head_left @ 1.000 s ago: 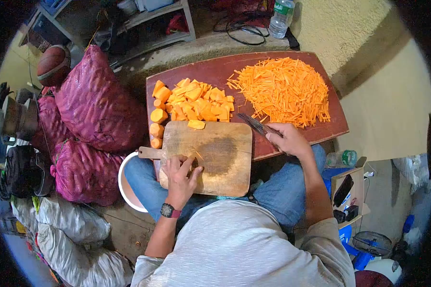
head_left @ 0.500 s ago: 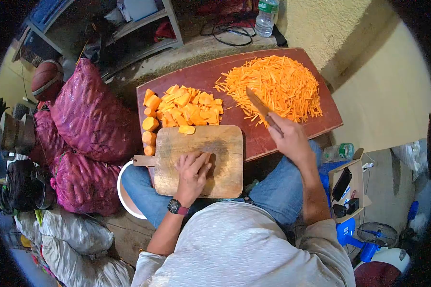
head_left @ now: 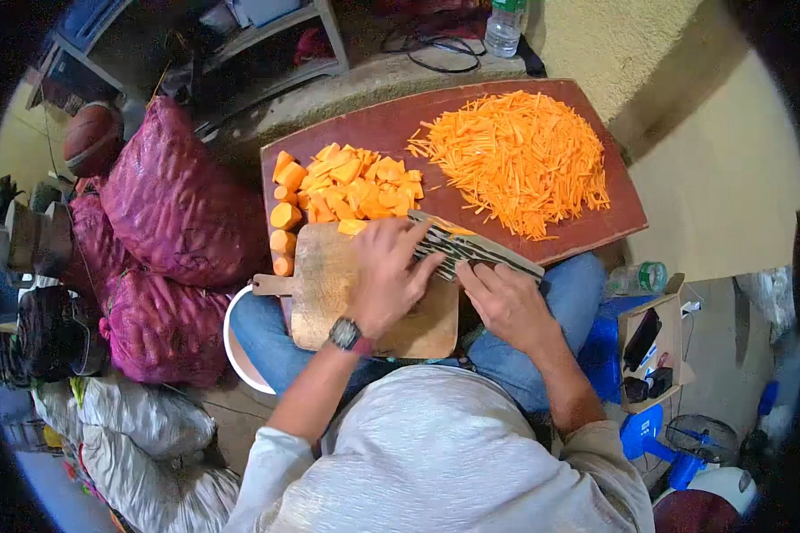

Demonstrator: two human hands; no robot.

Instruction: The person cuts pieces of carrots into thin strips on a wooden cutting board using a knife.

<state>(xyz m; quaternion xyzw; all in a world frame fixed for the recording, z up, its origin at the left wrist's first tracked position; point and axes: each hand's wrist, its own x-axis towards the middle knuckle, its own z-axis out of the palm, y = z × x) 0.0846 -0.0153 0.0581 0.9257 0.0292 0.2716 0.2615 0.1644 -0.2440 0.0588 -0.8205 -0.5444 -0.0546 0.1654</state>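
A flat, broad blade with black-and-white streaks (head_left: 471,249) is tilted over the right side of the wooden cutting board (head_left: 324,302). My right hand (head_left: 511,306) grips it near its lower edge. Fingers spread, my left hand (head_left: 387,271) is over the board, with its thumb and fingertips at the blade's left end. Some orange shows along the blade's upper edge. Flat orange slices (head_left: 356,182) are heaped behind the board, and a large pile of thin orange strips (head_left: 533,164) is at the right.
Thick orange chunks (head_left: 284,215) line the left edge of the red table (head_left: 627,218). Pink mesh sacks (head_left: 182,204) and a ball (head_left: 92,140) are on the left. A water bottle (head_left: 504,31) stands behind. An open cardboard box (head_left: 653,355) is at the right.
My right hand has brought the blade down from the strip pile to the board's right side. My left hand has lifted off the board and moved up and right to the blade.
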